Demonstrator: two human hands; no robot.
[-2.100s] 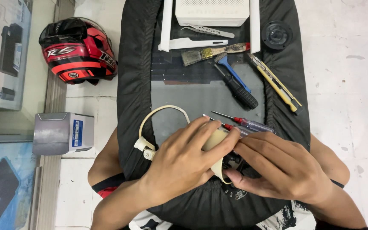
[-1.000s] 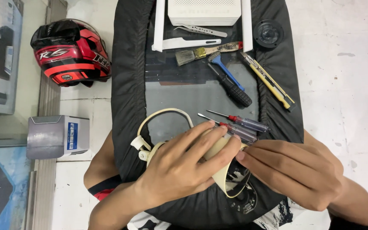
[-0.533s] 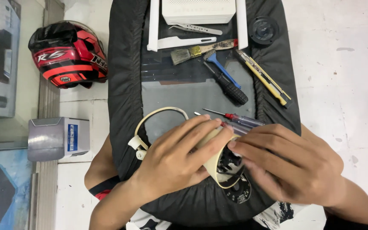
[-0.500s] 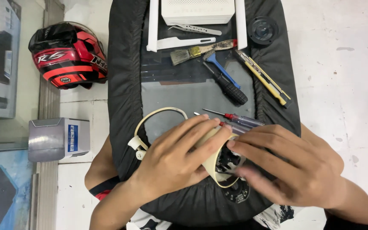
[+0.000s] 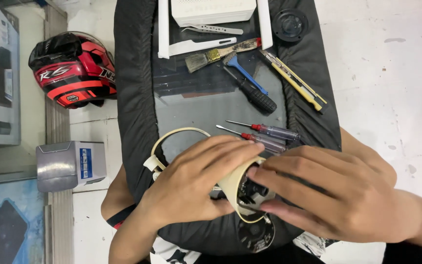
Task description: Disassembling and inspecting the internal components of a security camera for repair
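Observation:
My left hand [image 5: 194,183] is wrapped around a cream-coloured round device housing [image 5: 233,188], tilted so its open end faces right. My right hand [image 5: 338,193] has its fingers at that open end, touching the black inner part [image 5: 251,190]. A cream cable [image 5: 172,139] loops out from the housing to the left. Both hands rest over a black cloth-covered work surface [image 5: 133,98] on my lap. A black disc [image 5: 256,234] lies just below the housing.
Two red-handled screwdrivers [image 5: 269,134] lie just above my hands. Farther up are a black and blue screwdriver [image 5: 250,90], a brush [image 5: 216,54], a yellow utility knife [image 5: 296,83], tweezers [image 5: 211,30], a white box [image 5: 211,10] and a black round cap [image 5: 290,23]. A red helmet [image 5: 72,71] and a grey box [image 5: 69,164] sit at left.
My right fingers have shifted in against the housing's open end, and the housing has turned slightly in my left hand. The view has drifted a little.

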